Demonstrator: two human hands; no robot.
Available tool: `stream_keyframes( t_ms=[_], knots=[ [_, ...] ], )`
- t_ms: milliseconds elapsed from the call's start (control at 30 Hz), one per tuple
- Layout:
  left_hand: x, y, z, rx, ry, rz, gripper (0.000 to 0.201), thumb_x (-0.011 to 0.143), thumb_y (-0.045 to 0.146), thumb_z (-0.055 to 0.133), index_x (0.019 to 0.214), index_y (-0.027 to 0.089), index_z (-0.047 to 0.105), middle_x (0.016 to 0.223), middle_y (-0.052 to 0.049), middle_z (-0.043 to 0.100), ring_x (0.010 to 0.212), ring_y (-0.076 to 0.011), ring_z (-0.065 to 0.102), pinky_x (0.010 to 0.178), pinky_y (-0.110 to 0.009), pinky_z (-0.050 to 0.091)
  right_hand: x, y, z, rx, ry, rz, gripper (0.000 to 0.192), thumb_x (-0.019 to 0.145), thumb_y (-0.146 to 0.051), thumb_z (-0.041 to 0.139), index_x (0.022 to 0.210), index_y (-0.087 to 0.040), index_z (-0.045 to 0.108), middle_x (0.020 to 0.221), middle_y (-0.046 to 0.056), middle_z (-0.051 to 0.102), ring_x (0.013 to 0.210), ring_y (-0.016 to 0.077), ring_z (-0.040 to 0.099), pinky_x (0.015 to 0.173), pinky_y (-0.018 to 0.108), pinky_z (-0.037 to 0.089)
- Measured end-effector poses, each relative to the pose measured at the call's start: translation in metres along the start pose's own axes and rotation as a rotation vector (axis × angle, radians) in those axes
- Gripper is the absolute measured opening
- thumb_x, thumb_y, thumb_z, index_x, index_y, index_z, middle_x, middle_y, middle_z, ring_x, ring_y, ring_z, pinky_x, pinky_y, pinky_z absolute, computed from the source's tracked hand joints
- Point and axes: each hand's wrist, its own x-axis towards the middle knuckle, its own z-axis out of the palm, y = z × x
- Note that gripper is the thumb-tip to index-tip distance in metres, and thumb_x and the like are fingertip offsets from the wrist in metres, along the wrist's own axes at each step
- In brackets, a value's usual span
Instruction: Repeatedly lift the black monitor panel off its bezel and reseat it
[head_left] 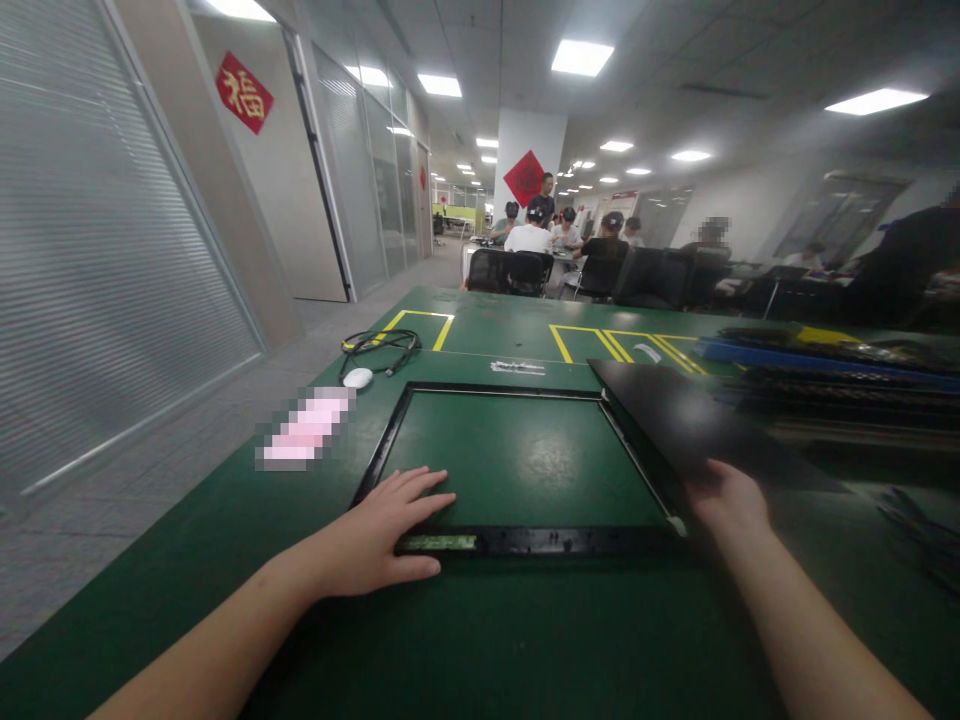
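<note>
Left hand flat on black frame; right hand gripping panel.

Black frame flat on table — dark panel tilted.

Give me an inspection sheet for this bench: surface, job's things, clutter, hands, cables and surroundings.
Surface: green matted table with yellow taped outlines.
Job's things: black rectangular frame lying flat; dark flat panel raised at its right side.
Clutter: stacked dark trays at right; small white oval object.
Hands: left hand flat on the frame's near-left corner; right hand grips the panel's near edge.
Cables: black coiled cable at far left.
Surroundings: seated people at distant tables; red wall decoration.
</note>
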Motion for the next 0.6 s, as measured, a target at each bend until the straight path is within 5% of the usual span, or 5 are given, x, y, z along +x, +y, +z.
stream_keyframes(
  t_ms=[200, 433, 600],
  knots=[
    [0.0, 0.0, -0.001, 0.012, -0.03, -0.004, 0.074, 0.084, 0.053, 0.066, 0.15, 0.032, 0.043, 0.164, -0.01, 0.029, 0.149, -0.0392, 0.022, 0.115, -0.063, 0.023, -0.012, 0.001, 0.005, 0.03, -0.047, -0.047, 0.021, 0.088, -0.01, 0.047, 0.096, -0.018, 0.064, 0.085, 0.002, 0.069, 0.068, 0.0144, 0.067, 0.06, 0.029, 0.063],
    [-0.004, -0.004, -0.003, -0.102, -0.012, -0.005, 0.074, 0.083, 0.055, 0.066, 0.15, 0.034, 0.042, 0.164, -0.009, 0.03, 0.149, -0.0398, 0.022, 0.115, -0.063, 0.023, -0.022, -0.009, 0.009, 0.112, -0.064, -0.092, 0.023, 0.083, -0.001, 0.048, 0.09, -0.017, 0.063, 0.081, 0.0, 0.069, 0.063, 0.0101, 0.066, 0.058, 0.019, 0.06],
    [-0.003, -0.008, -0.003, -0.237, 0.074, -0.024, 0.064, 0.089, 0.052, 0.06, 0.148, 0.032, 0.046, 0.16, -0.011, 0.038, 0.144, -0.0341, 0.035, 0.115, -0.055, 0.031, -0.03, -0.015, 0.01, 0.11, -0.068, -0.129, 0.025, 0.079, 0.002, 0.05, 0.087, -0.018, 0.062, 0.078, -0.003, 0.067, 0.064, 0.0093, 0.066, 0.057, 0.018, 0.059]
  ],
)
